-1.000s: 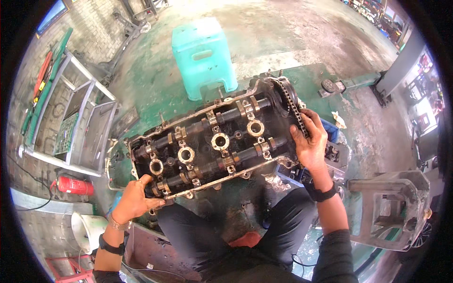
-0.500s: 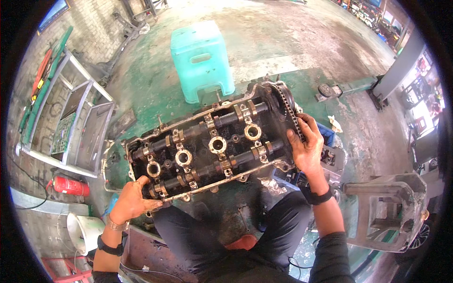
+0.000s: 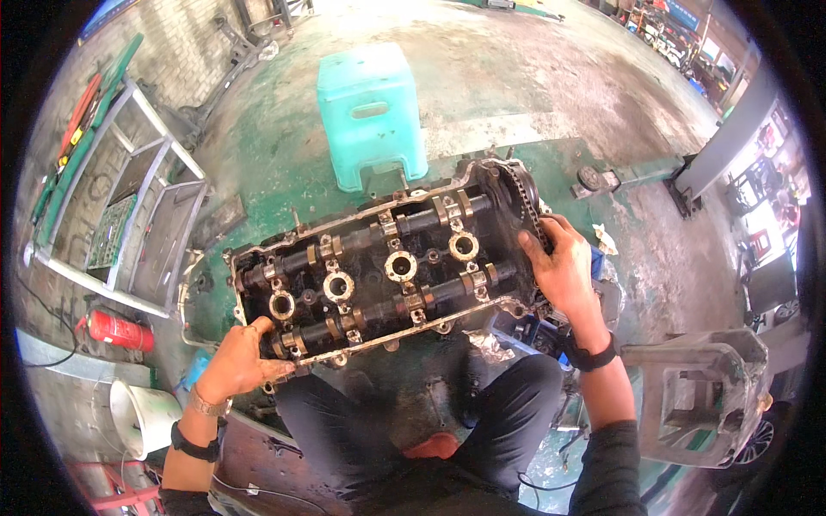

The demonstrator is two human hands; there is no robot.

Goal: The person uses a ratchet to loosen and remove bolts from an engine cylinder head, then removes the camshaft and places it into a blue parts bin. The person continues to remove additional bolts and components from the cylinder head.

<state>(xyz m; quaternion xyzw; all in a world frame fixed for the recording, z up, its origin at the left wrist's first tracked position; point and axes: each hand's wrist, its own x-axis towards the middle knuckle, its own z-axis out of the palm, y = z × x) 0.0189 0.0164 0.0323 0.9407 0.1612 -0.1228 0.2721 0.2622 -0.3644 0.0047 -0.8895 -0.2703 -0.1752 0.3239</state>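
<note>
Between my hands is a grimy cylinder head [image 3: 372, 297] with two dark camshafts running along it and several round, pale-rimmed holes down its middle. It lies slanted, its right end farther from me. My left hand [image 3: 244, 356] grips the near left corner, thumb and fingers around the edge. At the right end, my right hand [image 3: 563, 265] is closed on the casting beside the timing chain [image 3: 528, 205]; its thumb lies over the inner side, and some fingertips are hidden. My knees are just below the cylinder head.
Beyond the cylinder head stands a turquoise plastic stool [image 3: 368, 116]. A metal rack [image 3: 129, 271], a red fire extinguisher [image 3: 120, 330] and a white bucket [image 3: 148, 418] are on the left. To the right are a grey frame-like part [image 3: 641, 357] and a lift arm [image 3: 645, 177].
The right end of the cylinder head has dropped slightly toward me, with my right hand moving along with it. My left hand keeps its grip, and the view has shifted a little.
</note>
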